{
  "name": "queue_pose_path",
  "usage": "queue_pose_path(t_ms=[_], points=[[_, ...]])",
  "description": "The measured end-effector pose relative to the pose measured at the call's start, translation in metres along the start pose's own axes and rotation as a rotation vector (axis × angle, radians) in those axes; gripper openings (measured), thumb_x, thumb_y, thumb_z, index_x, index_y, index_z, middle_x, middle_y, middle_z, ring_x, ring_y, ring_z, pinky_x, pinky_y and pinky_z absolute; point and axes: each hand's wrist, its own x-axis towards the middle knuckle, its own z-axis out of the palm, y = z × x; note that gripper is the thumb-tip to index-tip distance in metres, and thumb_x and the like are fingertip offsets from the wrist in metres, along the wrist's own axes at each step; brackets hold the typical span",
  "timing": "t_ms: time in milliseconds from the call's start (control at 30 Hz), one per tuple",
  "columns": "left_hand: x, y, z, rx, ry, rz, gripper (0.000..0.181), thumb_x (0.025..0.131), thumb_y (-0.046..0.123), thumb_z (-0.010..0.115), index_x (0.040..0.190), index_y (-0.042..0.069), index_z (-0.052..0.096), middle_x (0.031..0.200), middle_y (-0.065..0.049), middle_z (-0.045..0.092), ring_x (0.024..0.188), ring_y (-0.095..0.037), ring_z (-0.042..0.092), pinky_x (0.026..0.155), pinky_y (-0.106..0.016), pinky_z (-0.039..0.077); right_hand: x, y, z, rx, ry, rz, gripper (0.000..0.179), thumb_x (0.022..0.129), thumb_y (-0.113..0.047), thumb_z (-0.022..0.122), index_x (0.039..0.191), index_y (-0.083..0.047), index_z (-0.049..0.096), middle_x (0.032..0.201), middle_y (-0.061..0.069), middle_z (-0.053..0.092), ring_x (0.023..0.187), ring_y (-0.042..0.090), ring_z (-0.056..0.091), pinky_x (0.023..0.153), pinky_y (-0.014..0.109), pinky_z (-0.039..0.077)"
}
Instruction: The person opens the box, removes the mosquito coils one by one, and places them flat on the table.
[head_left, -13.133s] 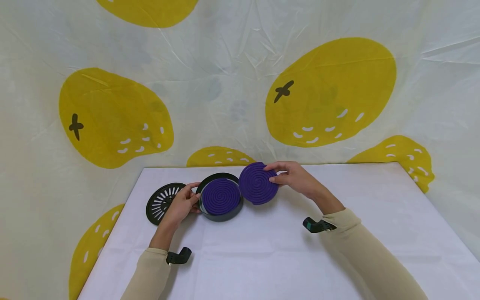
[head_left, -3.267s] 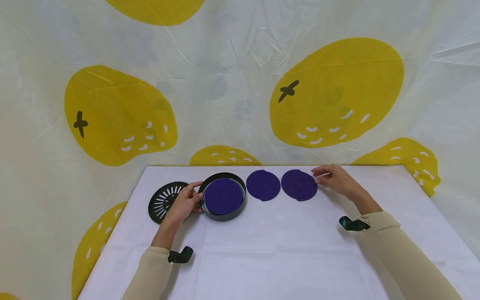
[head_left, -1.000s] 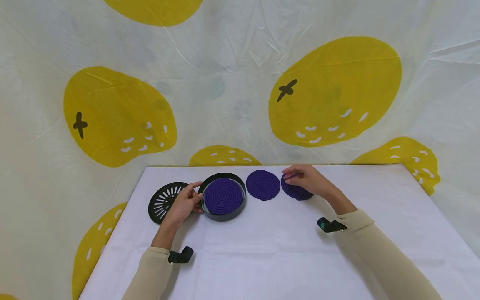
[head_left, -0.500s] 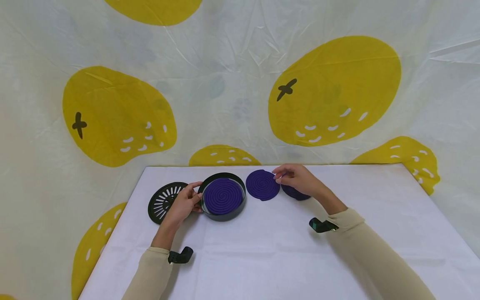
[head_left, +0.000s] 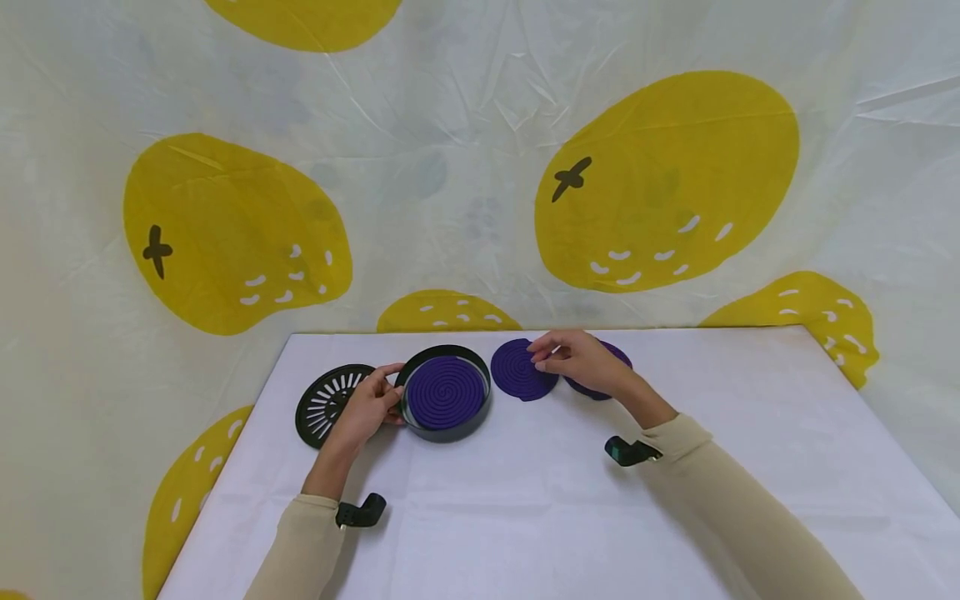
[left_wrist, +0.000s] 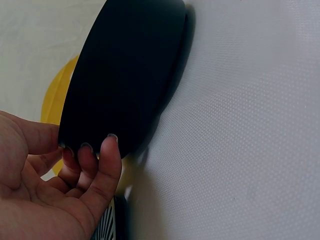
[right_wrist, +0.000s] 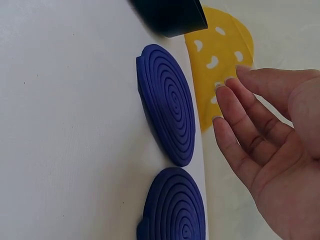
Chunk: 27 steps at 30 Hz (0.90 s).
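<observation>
My left hand (head_left: 365, 412) grips the left rim of a round black mosquito coil tin (head_left: 442, 435), thumb and fingers pinching its wall (left_wrist: 120, 75). Inside the tin lies a purple mosquito coil (head_left: 446, 392), spiral side up. A second purple coil (head_left: 513, 375) rests flat on the table just right of the tin. Beyond it is a third coil (head_left: 618, 353), partly covered by my right hand (head_left: 581, 365). That hand hovers above the second coil with its fingers loosely bent and nothing between them; the right wrist view shows a gap between the fingertips and the coil (right_wrist: 172, 105).
A black slotted lid (head_left: 324, 408) lies left of the tin, partly behind my left hand. All of it sits near the back edge of a white-covered table (head_left: 510, 517). A pale curtain (head_left: 450, 167) with yellow fruit shapes hangs behind.
Earlier my right hand held a coil beside the tin; two coils now lie on the table. Since then my right hand has moved left across them. My left hand stays on the tin.
</observation>
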Motion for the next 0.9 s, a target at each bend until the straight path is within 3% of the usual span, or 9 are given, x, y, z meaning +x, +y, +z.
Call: queue_pose_path(t_ms=[167, 467, 767, 900], points=[[0.0, 0.002, -0.002, -0.008, -0.015, -0.007, 0.051, 0.103, 0.004, 0.055, 0.152, 0.004, 0.042, 0.083, -0.002, 0.047, 0.067, -0.017, 0.057, 0.062, -0.033, 0.06, 0.004, -0.003, 0.003, -0.023, -0.018, -0.014, 0.026, 0.094, -0.001, 0.069, 0.12, 0.003, 0.069, 0.105, 0.014, 0.073, 0.099, 0.027, 0.07, 0.08, 0.022, 0.057], [-0.017, 0.03, 0.001, -0.014, -0.034, -0.014, 0.051, 0.101, -0.001, 0.054, 0.151, -0.002, 0.042, 0.081, -0.003, 0.047, 0.068, -0.02, 0.058, 0.066, -0.037, 0.061, 0.01, -0.004, 0.01, -0.038, -0.039, -0.061, 0.027, 0.093, 0.0, 0.069, 0.12, 0.007, 0.067, 0.107, 0.022, 0.072, 0.101, 0.03, 0.068, 0.083, 0.026, 0.055], [-0.018, 0.03, 0.001, -0.012, -0.034, -0.016, 0.05, 0.101, -0.001, 0.054, 0.15, -0.002, 0.042, 0.082, -0.004, 0.047, 0.068, -0.02, 0.058, 0.066, -0.036, 0.061, 0.015, -0.012, 0.022, 0.022, -0.048, -0.027, 0.029, 0.092, 0.003, 0.069, 0.12, 0.009, 0.066, 0.108, 0.026, 0.071, 0.098, 0.034, 0.069, 0.08, 0.018, 0.055], [-0.013, 0.024, 0.0, -0.009, -0.031, -0.025, 0.051, 0.102, -0.001, 0.054, 0.151, -0.001, 0.042, 0.082, -0.004, 0.047, 0.068, -0.019, 0.057, 0.066, -0.036, 0.061, 0.018, -0.015, 0.027, 0.029, -0.049, -0.039, 0.029, 0.091, 0.003, 0.07, 0.119, 0.009, 0.066, 0.106, 0.025, 0.071, 0.097, 0.037, 0.069, 0.078, 0.018, 0.055]])
